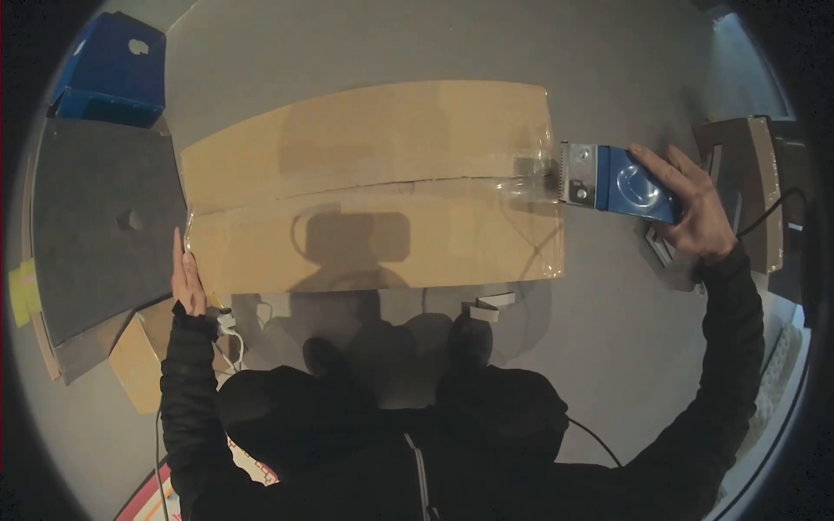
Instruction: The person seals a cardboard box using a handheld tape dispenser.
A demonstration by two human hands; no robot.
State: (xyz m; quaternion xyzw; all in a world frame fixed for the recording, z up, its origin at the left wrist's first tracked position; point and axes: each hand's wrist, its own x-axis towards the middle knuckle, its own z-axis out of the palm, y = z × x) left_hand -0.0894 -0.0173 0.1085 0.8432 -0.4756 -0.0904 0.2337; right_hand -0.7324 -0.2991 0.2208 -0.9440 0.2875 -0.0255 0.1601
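Note:
A long cardboard box [373, 252] lies in front of me, its two top flaps meeting along a lengthwise seam. Clear tape shows over parts of that seam and at the right end. My right hand [695, 204] is wrapped round a blue tape dispenser [638, 187], whose toothed metal front is close to the box's right end; whether it touches cannot be told. Against the box's left end rests my left hand [188, 282], flat with fingers stretched out along the cardboard and holding nothing.
At the left stands a dark grey panel or box [104, 217], with a blue box [117, 65] behind it. A white plug and cable [228, 323] lie near my left wrist. A folded pale strip [488, 304] is on the floor. More cardboard boxes [738, 191] stand right.

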